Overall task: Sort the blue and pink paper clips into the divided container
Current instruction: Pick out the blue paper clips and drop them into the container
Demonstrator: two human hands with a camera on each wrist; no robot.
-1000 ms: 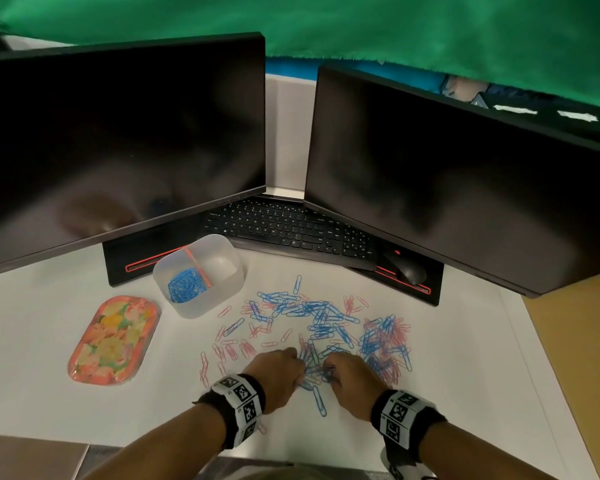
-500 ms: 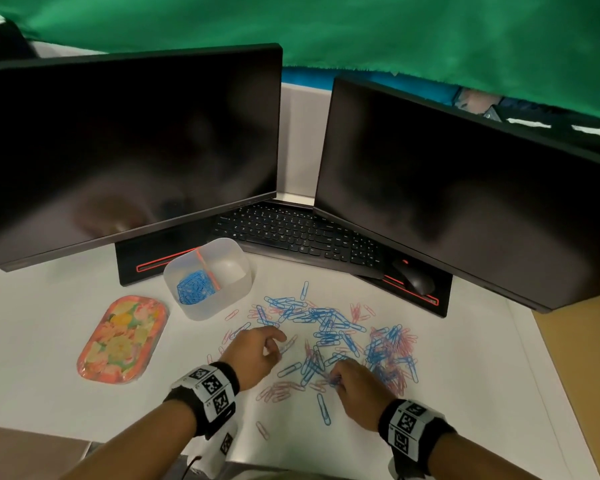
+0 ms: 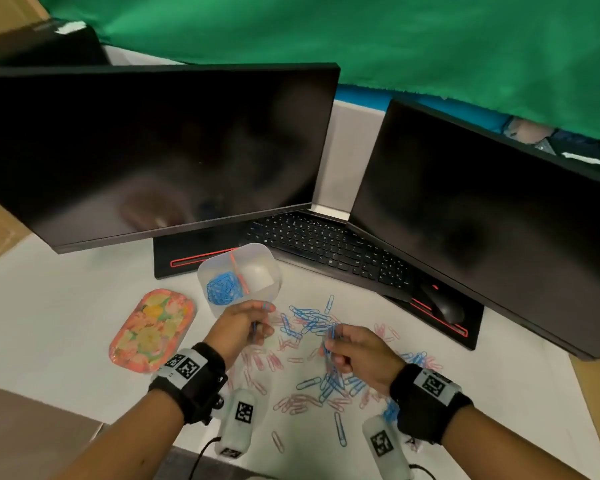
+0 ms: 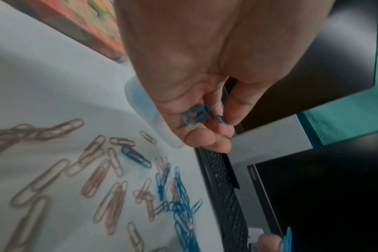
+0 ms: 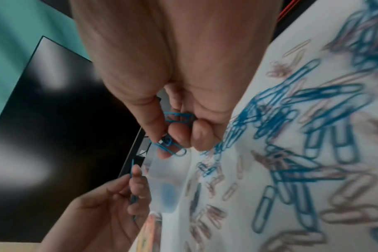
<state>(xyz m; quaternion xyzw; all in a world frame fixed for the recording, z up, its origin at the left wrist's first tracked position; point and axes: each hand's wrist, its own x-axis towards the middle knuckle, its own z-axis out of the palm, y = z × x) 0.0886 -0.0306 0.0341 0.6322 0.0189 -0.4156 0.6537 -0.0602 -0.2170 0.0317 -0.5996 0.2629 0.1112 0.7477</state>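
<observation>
White counter (image 3: pixel 66 313), clips scattered — both hands lifted, carrying blue.
Left hand (image 3: pixel 238 329) and right hand (image 3: pixel 355 353) each pinch blue paper clips (image 5: pixel 175 117) in curled fingers (image 4: pixel 214 134), near the divided container (image 3: pixel 269 268) — bound for its blue side, likely.

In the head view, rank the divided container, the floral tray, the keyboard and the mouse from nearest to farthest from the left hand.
From the left hand, which pinches blue paper clips:
1. Divided container, just beyond the fingertips.
2. Floral tray, to the hand's left on the desk.
3. Keyboard, farther back to the right, under the monitors.
4. Mouse, far right, beyond the right hand.
</observation>
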